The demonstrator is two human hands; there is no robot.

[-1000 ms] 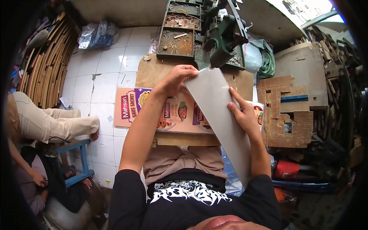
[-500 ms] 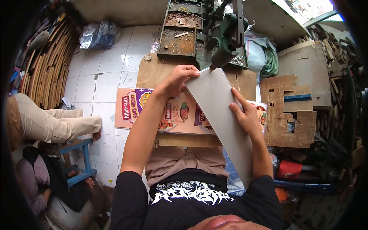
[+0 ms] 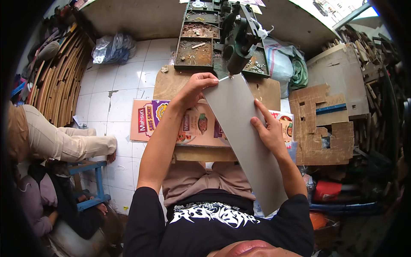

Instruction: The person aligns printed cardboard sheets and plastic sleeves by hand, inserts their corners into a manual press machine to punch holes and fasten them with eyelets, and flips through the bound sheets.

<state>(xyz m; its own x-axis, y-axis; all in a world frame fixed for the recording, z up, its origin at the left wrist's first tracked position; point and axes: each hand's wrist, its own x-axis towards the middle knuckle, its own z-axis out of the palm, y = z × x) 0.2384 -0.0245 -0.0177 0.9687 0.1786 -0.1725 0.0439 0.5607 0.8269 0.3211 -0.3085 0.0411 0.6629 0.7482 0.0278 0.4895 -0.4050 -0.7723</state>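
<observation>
Fingers of my left hand and right hand grasp a long, plain grey panel; at twelve o'clock, a dark tray holds a short pale stick.

One wide head-worn view looks forward and steeply down. The black T-shirt is close, at lower centre; the green press stands farther off, at upper centre.
</observation>
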